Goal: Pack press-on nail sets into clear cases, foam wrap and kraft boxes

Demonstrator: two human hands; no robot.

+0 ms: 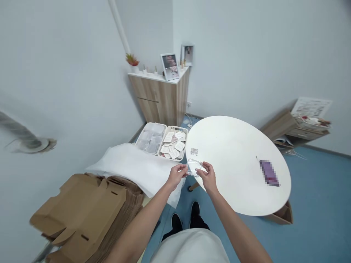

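Clear plastic case [193, 167], small and flat, sits in the air between your two hands, just over the near left edge of the round white table [238, 164]. Your left hand [177, 174] pinches its left side with fingertips and thumb; your right hand [207, 176] pinches its right side the same way. Both grips are closed on the case, not loose.

To handle it well, I judge you should keep the pinch at the edges, light and even, so the thin plastic does not flex or pop out of your fingers, and keep it above the table edge so a slip lands on the tabletop, not the floor.

Just beyond the case, on the table, lies a small patterned item [194, 151]. Well apart, on the right of the table, lies a blurred purple object [269, 172].

On the floor past the table's left edge stand two trays side by side: one of clear cases [150, 138], one of small packets [173, 143]. Nearer you on the left lie a white sheet [134, 168] and a stack of flat cardboard boxes [90, 215].
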